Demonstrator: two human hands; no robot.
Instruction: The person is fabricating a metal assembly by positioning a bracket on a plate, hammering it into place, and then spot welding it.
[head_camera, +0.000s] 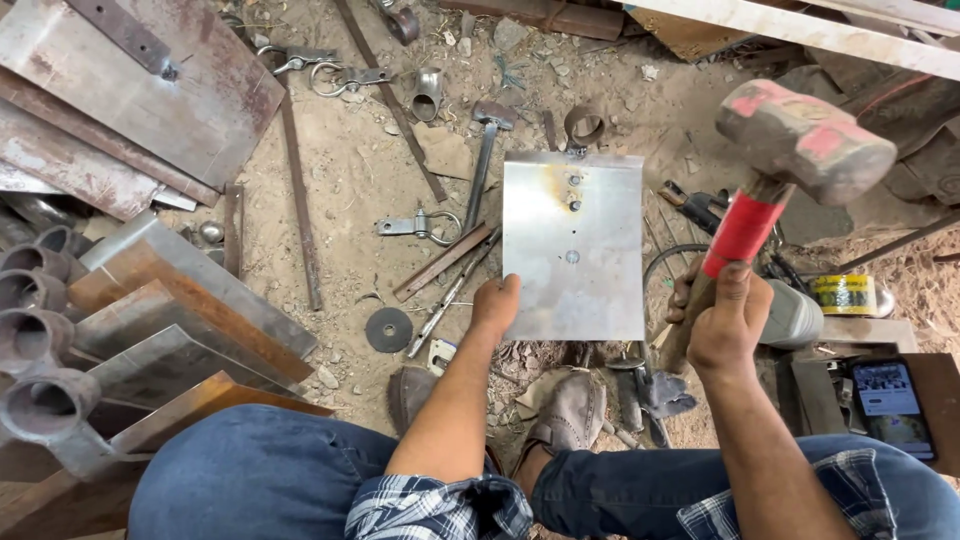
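Sandy, scrap-strewn ground (350, 180) serves as the work surface, seen past blue-jeaned knees and two shoes set close under the work. Nearest, the left hand (495, 305) is laid on the lower left corner of a square steel plate (573, 245), fingers curled together over its edge, so the plate is pinned flat on the dirt just ahead of the feet. To the right, the right hand (722, 325) is clamped tight round the wooden shaft of a heavy hammer (800, 140), whose red-painted head is raised well above and to the right of the plate.

A blow landing off line could be judged likely to catch the holding fingers, since they lie on the same sheet. On loose sand the plate might skid or kick up at the struck edge.

Just beside the right knee, a phone (890, 400) rests on a rusted block. Further out, rusted hinges (420, 225) and a second hammer (487, 150) are scattered, with stacked steel brackets (150, 320) at the left.
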